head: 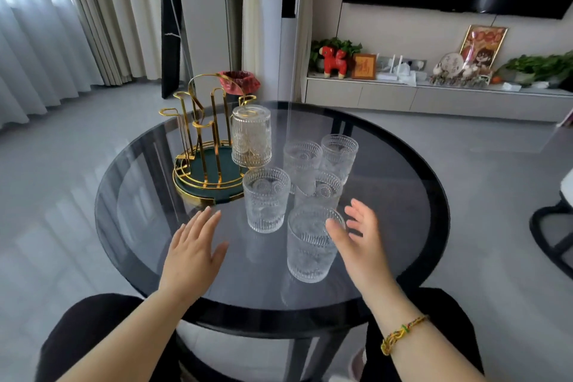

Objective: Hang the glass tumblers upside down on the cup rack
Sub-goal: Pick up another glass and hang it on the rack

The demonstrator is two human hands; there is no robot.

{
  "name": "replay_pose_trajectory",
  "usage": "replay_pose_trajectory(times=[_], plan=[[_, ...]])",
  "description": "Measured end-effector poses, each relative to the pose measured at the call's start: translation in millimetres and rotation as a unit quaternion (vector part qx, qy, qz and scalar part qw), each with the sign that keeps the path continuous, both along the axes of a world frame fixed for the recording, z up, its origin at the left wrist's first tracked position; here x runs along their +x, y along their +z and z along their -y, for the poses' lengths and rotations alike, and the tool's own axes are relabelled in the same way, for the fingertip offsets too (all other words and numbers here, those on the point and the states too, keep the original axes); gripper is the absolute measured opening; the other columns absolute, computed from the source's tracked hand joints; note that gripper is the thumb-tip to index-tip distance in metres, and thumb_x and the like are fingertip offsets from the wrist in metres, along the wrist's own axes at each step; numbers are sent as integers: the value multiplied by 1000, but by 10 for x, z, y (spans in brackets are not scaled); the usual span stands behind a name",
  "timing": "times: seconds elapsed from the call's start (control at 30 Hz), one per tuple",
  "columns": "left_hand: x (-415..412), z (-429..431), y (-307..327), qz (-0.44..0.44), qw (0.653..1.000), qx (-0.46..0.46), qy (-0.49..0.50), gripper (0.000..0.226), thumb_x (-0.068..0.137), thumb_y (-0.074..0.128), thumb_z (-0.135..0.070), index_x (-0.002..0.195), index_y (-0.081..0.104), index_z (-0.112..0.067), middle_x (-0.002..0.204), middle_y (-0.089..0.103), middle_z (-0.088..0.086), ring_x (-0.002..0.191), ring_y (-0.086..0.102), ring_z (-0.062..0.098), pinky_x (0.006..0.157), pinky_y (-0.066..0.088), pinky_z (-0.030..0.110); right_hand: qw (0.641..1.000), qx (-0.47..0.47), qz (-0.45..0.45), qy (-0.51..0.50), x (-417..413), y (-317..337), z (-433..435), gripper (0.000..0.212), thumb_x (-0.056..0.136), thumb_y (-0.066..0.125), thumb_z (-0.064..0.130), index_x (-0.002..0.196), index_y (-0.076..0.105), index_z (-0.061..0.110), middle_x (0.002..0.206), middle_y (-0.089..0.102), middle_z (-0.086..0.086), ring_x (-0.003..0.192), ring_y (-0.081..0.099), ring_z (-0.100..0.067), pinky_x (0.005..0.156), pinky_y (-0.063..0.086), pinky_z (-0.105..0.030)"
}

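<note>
A gold wire cup rack (203, 146) with a green base stands at the table's far left. One glass tumbler (251, 135) hangs upside down on its right side. Several embossed tumblers stand upright on the table: one in the middle (266, 198), the nearest one (310, 246), and three behind it (321, 164). My right hand (359, 236) is spread open beside the nearest tumbler, its thumb at the rim. My left hand (193, 245) hovers flat and open over the glass top, left of the tumblers, holding nothing.
The round smoked-glass table (403, 226) has a black rim. A bin with a pink liner (238, 82) stands behind the rack. A black chair (552, 226) stands at the right. A low TV cabinet with ornaments (403, 90) lines the far wall.
</note>
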State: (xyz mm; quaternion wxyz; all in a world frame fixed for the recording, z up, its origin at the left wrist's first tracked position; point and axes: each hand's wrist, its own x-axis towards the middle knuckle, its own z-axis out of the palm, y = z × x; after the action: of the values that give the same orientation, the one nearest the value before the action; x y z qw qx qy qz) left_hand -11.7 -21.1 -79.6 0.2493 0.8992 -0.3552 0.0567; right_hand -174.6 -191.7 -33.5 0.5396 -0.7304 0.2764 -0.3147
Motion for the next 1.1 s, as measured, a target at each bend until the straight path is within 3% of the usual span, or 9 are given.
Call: replay_pose_trajectory(times=[0.17,0.33,0.43,0.63,0.73,0.83,1.1], plan=[[18,19,-65,-38,995,95,-8,54,91,36,-43,138,21,-22,150,27,2,139,20,20,114,14,37,997,52,-46,34,-183,-367,-230,82,72,68,26,136,16,25,127,33,11,118,32,-5,95,24,-20],[23,22,-56,-34,991,129,-6,52,91,32,-46,138,24,-24,152,22,-1,140,15,18,115,11,36,993,-8,-121,1,-86,-423,-287,106,62,74,39,140,6,20,143,34,2,130,32,-15,104,31,-28],[22,29,-51,-37,991,131,-5,52,91,31,-47,137,24,-25,152,21,-2,140,14,17,115,10,36,982,-75,-169,-39,-23,-429,-319,111,54,75,46,140,11,19,139,43,-6,127,38,-25,104,35,-37],[16,18,-49,-41,991,124,-6,51,91,32,-47,137,25,-25,152,22,-1,140,14,18,115,10,37,964,-124,-213,-98,75,-461,-331,99,54,73,50,134,25,16,131,50,-6,121,41,-28,104,31,-36],[6,20,-38,-43,991,124,-5,51,91,32,-47,137,25,-26,152,22,-1,140,14,18,115,9,37,958,-154,-204,-130,89,-458,-356,76,53,74,47,113,44,12,113,59,-7,109,48,-27,97,31,-34],[-4,25,-27,-48,991,122,-3,51,91,33,-47,137,25,-26,152,22,-2,140,14,17,115,9,36,962,-152,-185,-130,75,-442,-367,67,51,75,45,104,48,13,106,61,-5,103,51,-27,94,34,-35],[14,-34,68,-95,991,90,-11,46,92,40,-39,135,30,-25,150,27,-1,137,23,20,114,14,37,997,-11,-71,-30,-69,-303,-309,55,47,76,38,94,49,30,105,57,-3,101,54,-19,89,47,-39]])
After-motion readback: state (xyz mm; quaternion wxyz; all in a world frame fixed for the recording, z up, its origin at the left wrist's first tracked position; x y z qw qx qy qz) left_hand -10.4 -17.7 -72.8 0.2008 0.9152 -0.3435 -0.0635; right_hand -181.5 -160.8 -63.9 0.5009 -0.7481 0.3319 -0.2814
